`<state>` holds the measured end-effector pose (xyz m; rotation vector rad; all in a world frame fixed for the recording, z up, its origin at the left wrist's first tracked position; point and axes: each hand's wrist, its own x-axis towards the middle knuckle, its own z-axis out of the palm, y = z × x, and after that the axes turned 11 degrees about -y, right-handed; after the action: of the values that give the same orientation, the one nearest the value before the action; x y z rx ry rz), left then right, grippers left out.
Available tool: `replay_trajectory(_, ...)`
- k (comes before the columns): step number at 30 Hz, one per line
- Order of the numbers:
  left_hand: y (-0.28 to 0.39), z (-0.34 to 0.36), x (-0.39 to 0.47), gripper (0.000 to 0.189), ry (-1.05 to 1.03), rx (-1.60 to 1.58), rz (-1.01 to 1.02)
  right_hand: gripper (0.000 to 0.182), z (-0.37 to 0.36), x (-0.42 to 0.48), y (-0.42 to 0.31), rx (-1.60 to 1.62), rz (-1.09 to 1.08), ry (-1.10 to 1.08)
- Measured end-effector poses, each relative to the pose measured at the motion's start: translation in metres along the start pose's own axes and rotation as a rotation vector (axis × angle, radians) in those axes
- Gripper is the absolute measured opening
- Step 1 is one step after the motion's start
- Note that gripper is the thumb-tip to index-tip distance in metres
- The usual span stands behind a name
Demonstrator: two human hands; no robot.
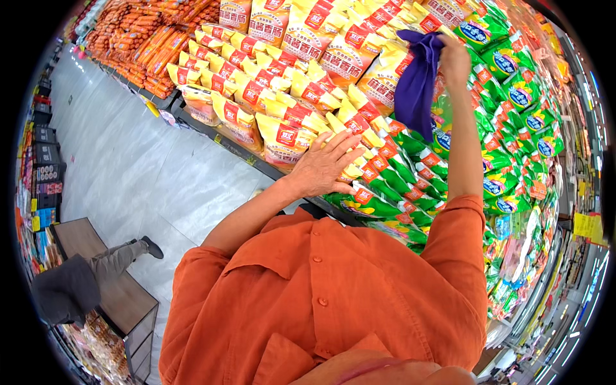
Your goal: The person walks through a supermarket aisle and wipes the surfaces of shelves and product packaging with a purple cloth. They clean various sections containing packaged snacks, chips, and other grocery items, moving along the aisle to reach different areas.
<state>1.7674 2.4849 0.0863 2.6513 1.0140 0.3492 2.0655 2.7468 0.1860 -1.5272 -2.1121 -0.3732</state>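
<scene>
My right hand (pixel 455 57) is raised at the upper right, its fingers closed on the top end of a purple cloth (pixel 416 86). The cloth hangs down in front of yellow and green bags. My left hand (pixel 327 163) lies palm down with fingers spread on the front bags, where the yellow sausage bags (pixel 286 139) meet the green bags (pixel 380 202). The yellow bags stand in rows, with larger ones upright behind them. Green bags fill the display to the right of both hands.
Orange-wrapped sausages (pixel 156 57) are heaped at the upper left. The dark display edge (pixel 240 153) runs diagonally beside the grey tiled floor (pixel 125 144). At the lower left, a person in dark clothing (pixel 67 288) is by a wood-topped shelf unit (pixel 127 303). Mixed bagged goods (pixel 519 250) lie at the right.
</scene>
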Motion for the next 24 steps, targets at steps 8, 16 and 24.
replay_trajectory(8, -0.003, 0.003, -0.004, 0.090, 0.034, -0.018, -0.019, 0.029, 0.062, 0.023, -0.050, 0.318, -0.339, -0.385)
replay_trajectory(16, -0.008, 0.010, -0.007, 0.087, 0.116, -0.103, 0.045, 0.047, 0.040, 0.046, 0.026, 0.142, -0.430, -0.559)
replay_trajectory(24, -0.009, 0.006, -0.012, 0.086, 0.137, -0.198, 0.086, 0.031, -0.054, 0.059, -0.066, 0.394, 0.095, -0.423)
